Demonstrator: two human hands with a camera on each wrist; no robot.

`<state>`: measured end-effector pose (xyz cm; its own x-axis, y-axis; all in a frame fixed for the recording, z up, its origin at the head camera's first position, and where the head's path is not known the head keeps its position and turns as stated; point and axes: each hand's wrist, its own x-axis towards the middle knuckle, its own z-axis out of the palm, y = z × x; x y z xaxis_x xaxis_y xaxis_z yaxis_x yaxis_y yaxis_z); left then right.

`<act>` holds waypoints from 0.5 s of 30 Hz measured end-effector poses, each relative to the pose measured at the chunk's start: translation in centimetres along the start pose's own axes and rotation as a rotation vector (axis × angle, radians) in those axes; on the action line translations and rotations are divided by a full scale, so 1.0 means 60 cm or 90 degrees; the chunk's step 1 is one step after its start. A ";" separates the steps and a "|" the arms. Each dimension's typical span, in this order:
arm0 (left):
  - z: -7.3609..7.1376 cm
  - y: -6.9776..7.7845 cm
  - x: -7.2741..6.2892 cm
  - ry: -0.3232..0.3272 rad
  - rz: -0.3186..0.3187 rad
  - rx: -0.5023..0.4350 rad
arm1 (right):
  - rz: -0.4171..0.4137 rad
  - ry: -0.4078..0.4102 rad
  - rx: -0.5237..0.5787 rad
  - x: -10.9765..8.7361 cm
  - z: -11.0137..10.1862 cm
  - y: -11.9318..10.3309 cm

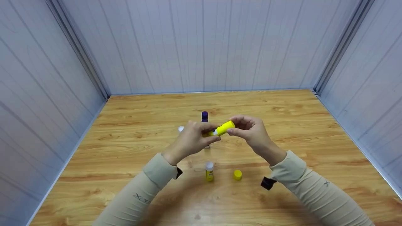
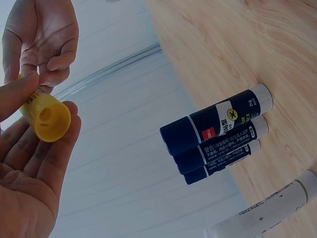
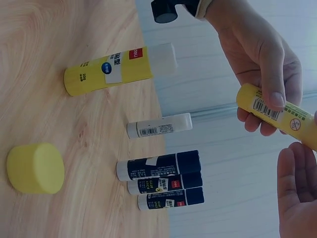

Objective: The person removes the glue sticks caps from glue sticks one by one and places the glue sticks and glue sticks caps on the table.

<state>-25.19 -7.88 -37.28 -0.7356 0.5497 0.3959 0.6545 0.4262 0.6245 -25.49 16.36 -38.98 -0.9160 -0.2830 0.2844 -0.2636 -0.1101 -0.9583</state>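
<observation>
In the head view, the left hand [image 1: 193, 139] pinches one end of a yellow glue stick [image 1: 225, 127] between thumb and fingers, above the wooden surface [image 1: 141, 185]. The stick lies tilted between the two hands, its far end rising toward the right hand [image 1: 256, 133], whose thumb and fingers pinch that end. Below, nearer the person, a yellow glue stick with a whitish cap [image 1: 209, 172] stands upright, and a loose yellow cap [image 1: 237, 174] rests to its right, apart from it. Behind the hands, a dark blue glue stick [image 1: 204, 115] shows in part, and a white glue stick [image 1: 181, 128] shows only its top beside the left hand.

In the left wrist view, the held stick lies across the left hand, under the thumb and against the fingers, its hollow end pointing toward the camera. The right hand is at its other end. Three dark blue glue sticks [image 2: 213, 121] stand in a close row, well apart from the hand, with the white one nearby.

In the right wrist view, the left thumb presses along the held stick's barcode side. The right hand's fingers lie beneath its other end, which the picture edge cuts off.
</observation>
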 end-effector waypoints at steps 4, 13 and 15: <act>-0.005 0.002 -0.001 -0.019 -0.004 0.003 | -0.004 -0.017 0.030 -0.001 -0.006 0.004; -0.037 -0.023 -0.026 0.013 -0.073 0.010 | -0.061 0.070 0.092 -0.001 -0.058 -0.012; -0.041 -0.027 -0.028 0.018 -0.075 0.006 | -0.055 0.062 0.069 0.000 -0.062 -0.014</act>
<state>-25.43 -11.25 -37.30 -0.8120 0.4748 0.3393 0.5648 0.4928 0.6619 -26.43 20.02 -38.28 -0.9177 -0.1752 0.3566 -0.3132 -0.2333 -0.9206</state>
